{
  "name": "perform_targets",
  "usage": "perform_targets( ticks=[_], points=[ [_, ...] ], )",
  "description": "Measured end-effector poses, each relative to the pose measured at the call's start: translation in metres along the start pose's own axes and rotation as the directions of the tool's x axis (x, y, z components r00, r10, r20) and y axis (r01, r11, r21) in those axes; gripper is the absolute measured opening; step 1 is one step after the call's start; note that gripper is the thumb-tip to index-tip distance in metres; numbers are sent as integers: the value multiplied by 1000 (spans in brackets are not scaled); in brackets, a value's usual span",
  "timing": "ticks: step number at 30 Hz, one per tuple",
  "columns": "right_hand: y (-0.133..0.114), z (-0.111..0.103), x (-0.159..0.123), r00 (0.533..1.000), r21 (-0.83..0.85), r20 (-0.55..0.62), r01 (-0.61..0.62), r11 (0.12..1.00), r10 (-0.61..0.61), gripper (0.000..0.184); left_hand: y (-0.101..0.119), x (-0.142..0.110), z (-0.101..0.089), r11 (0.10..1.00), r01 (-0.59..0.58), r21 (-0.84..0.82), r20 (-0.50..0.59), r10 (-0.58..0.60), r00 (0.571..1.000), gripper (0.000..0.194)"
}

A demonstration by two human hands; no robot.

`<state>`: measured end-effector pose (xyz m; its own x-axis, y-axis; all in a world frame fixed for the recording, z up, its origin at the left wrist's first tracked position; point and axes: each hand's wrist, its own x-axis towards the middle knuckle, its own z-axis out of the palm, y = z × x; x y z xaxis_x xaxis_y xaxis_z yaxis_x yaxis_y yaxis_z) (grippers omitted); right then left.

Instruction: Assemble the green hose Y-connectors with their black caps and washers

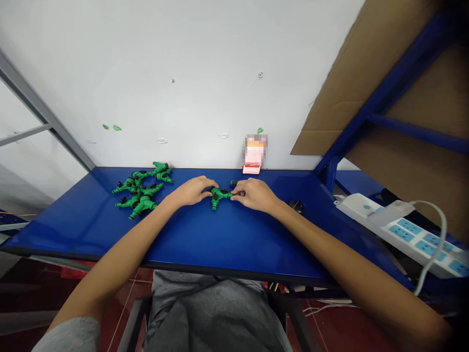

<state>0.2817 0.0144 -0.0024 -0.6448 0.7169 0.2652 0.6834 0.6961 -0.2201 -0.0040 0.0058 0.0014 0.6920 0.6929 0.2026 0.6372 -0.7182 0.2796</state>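
A green Y-shaped hose splitter (220,194) with black parts is held just over or on the blue table, in front of me. My left hand (194,190) is closed on its left end, thumb and fingers pinching it. At the right, my right hand (252,194) pinches the tip of one green outlet between thumb and forefinger. Just behind the right fingertips is a small dark cylindrical piece with a green end (233,183), partly covered by the hand. Several similar green splitters (143,203) lie in a loose group left of my left hand.
The blue table (205,239) meets a white wall (205,58). A phone with a lit screen (252,156) leans there. A small black object (296,206) lies beyond my right forearm. At right are a white power strip (414,234) with a cable, cardboard (330,107) and blue framing.
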Motion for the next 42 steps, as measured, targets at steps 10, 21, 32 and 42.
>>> perform_targets(
  ticks=[10, 21, 32, 42],
  points=[
    [5, -2, 1, 994, 27, -107, 39, 999, -36, 23, -9, -2, -3, 999, 34, 41, -2, -34, 999, 31],
    [43, -13, 3, 992, -114, 11, -121, 986, 123, 36, -9, -2, -4, 998, 57, 13, -1, -57, 998, 32],
    [39, -14, 3, 980, -117, 53, -184, 976, 191, 22, -1, -2, -7, 998, 64, -23, 38, -63, 997, 37],
    [45, -20, 3, 972, -140, 83, -206, 968, 219, 18, -7, -5, -6, 998, 52, -23, 46, -51, 998, 49]
  ],
)
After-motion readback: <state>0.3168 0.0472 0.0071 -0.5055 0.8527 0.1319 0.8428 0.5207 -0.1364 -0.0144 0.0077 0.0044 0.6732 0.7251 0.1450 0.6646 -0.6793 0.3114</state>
